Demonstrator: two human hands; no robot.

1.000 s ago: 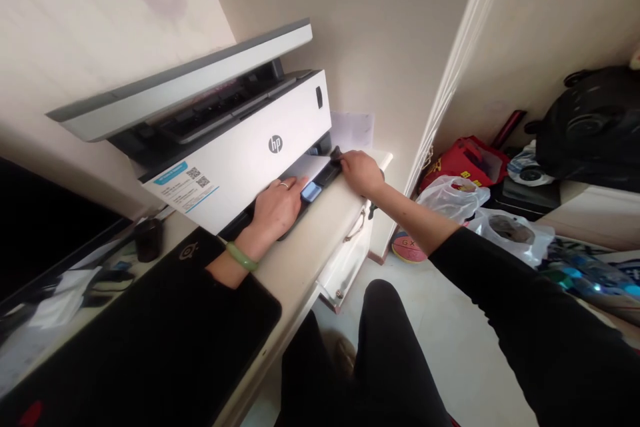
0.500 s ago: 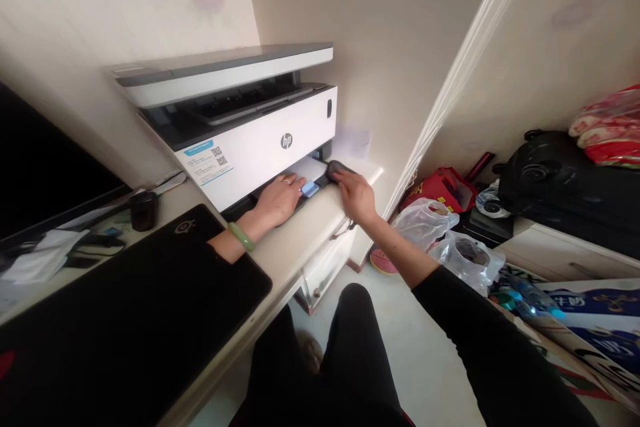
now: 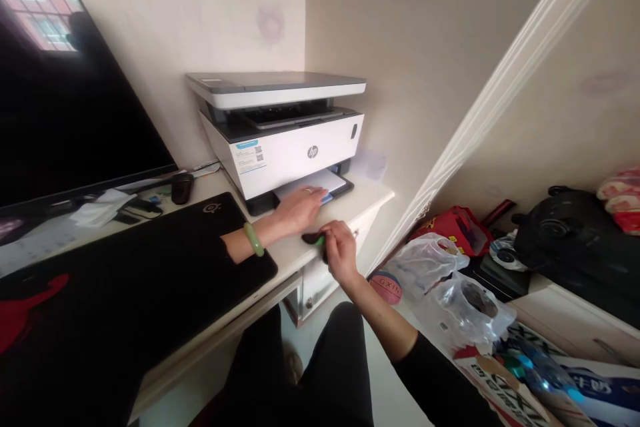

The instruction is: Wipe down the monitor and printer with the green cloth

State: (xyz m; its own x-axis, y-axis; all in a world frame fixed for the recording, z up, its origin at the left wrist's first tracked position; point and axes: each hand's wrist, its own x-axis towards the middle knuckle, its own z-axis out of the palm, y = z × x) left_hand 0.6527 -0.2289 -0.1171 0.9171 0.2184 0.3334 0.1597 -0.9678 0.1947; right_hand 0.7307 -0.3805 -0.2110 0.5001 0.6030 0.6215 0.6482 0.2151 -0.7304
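A white HP printer point(image 3: 300, 153) stands on the desk, with white paper point(image 3: 320, 180) lying in its low front tray point(image 3: 345, 188). My left hand point(image 3: 300, 208), a green bangle at its wrist, rests flat over the tray's front edge. Its fingers are stretched toward the blue tab point(image 3: 327, 198), which they partly cover. In front of the tray, at the desk's edge, my right hand point(image 3: 341, 250) pinches a small black object with a green part point(image 3: 314, 238). What kind of object it is I cannot make out.
Left of the printer lie a black mouse pad point(image 3: 200, 280), a small black device point(image 3: 182, 188) and crumpled tissue point(image 3: 103, 207), below a monitor point(image 3: 75, 93). Plastic bags point(image 3: 470, 307), a basketball point(image 3: 386, 287) and a black bag point(image 3: 565, 240) sit to the right.
My right hand has come away from the tray's right side toward the desk edge, with the small black object in it. My left hand stays by the blue tab. The view has shifted.
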